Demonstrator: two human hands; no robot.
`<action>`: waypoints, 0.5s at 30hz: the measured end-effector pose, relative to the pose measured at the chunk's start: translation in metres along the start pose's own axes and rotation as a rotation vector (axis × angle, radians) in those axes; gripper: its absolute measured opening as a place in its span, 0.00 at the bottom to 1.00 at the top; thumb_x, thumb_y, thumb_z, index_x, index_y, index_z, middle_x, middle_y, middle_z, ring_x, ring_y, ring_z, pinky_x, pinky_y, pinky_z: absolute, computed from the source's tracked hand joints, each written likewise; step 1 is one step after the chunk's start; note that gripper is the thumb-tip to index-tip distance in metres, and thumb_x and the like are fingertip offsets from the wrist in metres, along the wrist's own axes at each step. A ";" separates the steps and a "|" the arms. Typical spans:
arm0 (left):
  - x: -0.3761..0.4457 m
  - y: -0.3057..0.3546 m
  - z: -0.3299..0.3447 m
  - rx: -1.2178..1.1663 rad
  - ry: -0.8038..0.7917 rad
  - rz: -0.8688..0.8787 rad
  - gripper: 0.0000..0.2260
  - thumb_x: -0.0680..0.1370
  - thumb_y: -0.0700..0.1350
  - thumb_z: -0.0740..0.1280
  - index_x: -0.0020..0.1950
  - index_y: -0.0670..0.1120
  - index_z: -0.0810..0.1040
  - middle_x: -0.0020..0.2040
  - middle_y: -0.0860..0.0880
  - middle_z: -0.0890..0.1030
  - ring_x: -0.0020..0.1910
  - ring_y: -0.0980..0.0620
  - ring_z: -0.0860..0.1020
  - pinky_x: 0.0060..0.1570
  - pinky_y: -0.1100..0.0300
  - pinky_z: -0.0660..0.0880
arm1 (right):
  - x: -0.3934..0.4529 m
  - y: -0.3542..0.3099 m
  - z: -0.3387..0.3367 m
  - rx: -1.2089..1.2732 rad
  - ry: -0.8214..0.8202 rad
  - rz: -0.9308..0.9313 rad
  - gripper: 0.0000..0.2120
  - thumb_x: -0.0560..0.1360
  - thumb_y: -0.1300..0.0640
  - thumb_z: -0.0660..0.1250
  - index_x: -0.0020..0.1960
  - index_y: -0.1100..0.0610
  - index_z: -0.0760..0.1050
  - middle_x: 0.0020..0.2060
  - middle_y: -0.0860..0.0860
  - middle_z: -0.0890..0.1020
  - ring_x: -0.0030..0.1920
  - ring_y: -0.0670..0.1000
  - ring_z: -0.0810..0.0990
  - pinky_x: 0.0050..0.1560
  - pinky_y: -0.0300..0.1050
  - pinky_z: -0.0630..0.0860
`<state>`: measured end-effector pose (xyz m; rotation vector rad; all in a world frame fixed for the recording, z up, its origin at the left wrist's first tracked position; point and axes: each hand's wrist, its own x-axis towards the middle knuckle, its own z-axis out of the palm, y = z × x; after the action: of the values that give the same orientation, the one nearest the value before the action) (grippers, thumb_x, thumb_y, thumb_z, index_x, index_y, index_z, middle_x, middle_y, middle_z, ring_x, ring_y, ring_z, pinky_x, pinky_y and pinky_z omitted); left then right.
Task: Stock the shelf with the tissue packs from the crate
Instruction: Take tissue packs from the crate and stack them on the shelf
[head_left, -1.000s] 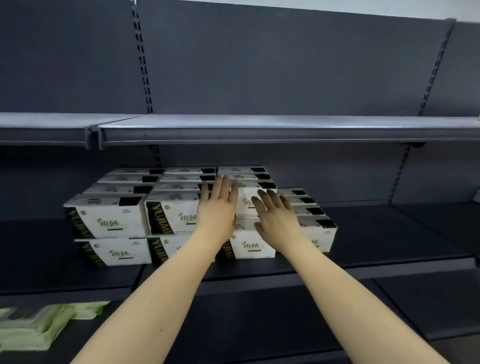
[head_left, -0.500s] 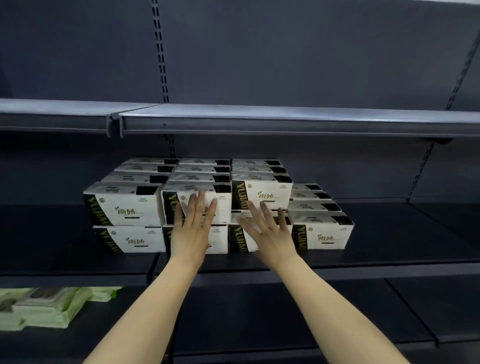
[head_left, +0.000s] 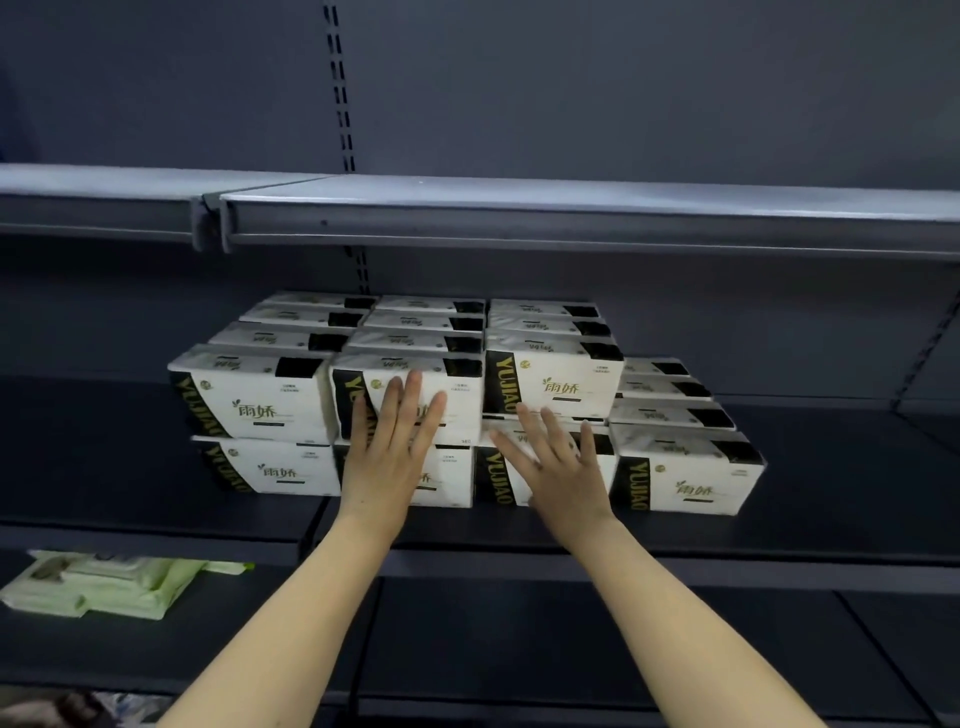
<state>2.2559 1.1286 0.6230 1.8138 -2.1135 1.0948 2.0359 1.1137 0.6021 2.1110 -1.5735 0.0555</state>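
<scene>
Tissue packs (head_left: 556, 387) stacked on the middle shelf (head_left: 810, 519), white with black ends and gold lettering. Arranged in four columns running front to back: the three left columns two packs high, the rightmost column one pack high. Front faces roughly flush, set back from the shelf edge.

Left hand (head_left: 387, 457) laid flat against the front of the second column from the left, fingers straight and close together, fingertips on the upper pack, palm over the lower pack. Nothing gripped.

Right hand (head_left: 558, 467) laid flat against the lower pack of the third column, fingers straight and spread, fingertips near the seam between upper and lower packs. Nothing gripped. Both hands side by side, slightly apart, forearms reaching in from below.

Upper shelf (head_left: 571, 208) directly above the stack, grey, joined to a second board at the left. Slotted upright (head_left: 340, 104) on the dark back panel behind. Lower shelf (head_left: 519, 649) beneath, with green packs (head_left: 109, 584) lying flat at its left end.
</scene>
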 end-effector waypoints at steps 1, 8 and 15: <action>0.000 0.000 -0.001 0.004 -0.006 -0.004 0.66 0.59 0.53 0.81 0.75 0.43 0.31 0.75 0.37 0.34 0.75 0.40 0.48 0.70 0.41 0.54 | 0.000 0.000 -0.001 -0.006 0.003 0.006 0.69 0.48 0.54 0.83 0.75 0.47 0.41 0.74 0.55 0.52 0.72 0.58 0.55 0.65 0.68 0.60; 0.000 0.001 -0.006 -0.041 0.026 -0.018 0.64 0.59 0.49 0.81 0.76 0.43 0.34 0.76 0.37 0.37 0.74 0.40 0.51 0.69 0.41 0.59 | -0.002 -0.003 -0.011 0.050 -0.073 -0.038 0.56 0.72 0.58 0.68 0.67 0.46 0.18 0.71 0.54 0.28 0.75 0.59 0.37 0.69 0.68 0.44; -0.002 -0.009 -0.012 -0.098 0.086 0.023 0.61 0.56 0.54 0.81 0.76 0.44 0.44 0.75 0.40 0.49 0.73 0.42 0.54 0.67 0.43 0.62 | -0.005 -0.011 -0.026 0.030 -0.161 0.026 0.50 0.78 0.51 0.63 0.65 0.47 0.16 0.65 0.54 0.20 0.69 0.58 0.25 0.69 0.65 0.37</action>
<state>2.2605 1.1369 0.6345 1.6724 -2.1047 1.0351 2.0507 1.1309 0.6190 2.1644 -1.7020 -0.0849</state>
